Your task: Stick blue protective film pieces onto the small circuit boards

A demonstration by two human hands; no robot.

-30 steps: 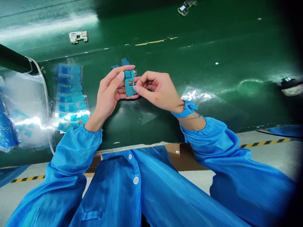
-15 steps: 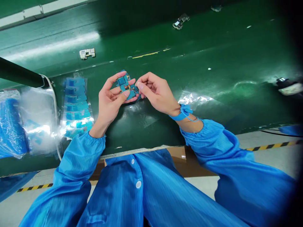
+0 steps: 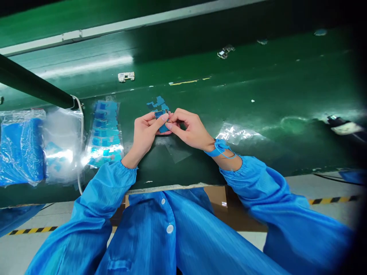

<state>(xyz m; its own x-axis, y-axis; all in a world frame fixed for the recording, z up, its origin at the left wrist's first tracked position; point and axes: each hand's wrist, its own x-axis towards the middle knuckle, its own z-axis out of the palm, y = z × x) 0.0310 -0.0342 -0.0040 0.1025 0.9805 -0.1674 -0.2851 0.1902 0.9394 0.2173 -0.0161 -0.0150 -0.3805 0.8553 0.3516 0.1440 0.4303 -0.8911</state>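
Note:
A small blue circuit board (image 3: 164, 128) is held between my hands, just above the green bench. My left hand (image 3: 146, 131) grips it, thumb across the face and fingers behind. My right hand (image 3: 187, 126) has thumb and index finger pinched at the board's right edge; whether they hold the board itself or something small on it I cannot make out. Just beyond the hands, blue die-cut film pieces (image 3: 159, 103) lie on the bench. A blue strap (image 3: 219, 148) circles my right wrist.
On the left lie a sheet of blue stickers (image 3: 106, 130), a clear bag (image 3: 61, 141) and a wrapped blue stack (image 3: 23, 149), with a white cable (image 3: 82, 152) between. Further back sit metal-coloured boards (image 3: 126, 76) (image 3: 226, 51). Clear film (image 3: 237, 133) lies right; a dark post (image 3: 34, 82) slants in.
My left hand has closed over the board, its thumb now across the face. My right fingers have come onto the board's edge. The camera view has shifted, uncovering the blue pieces behind.

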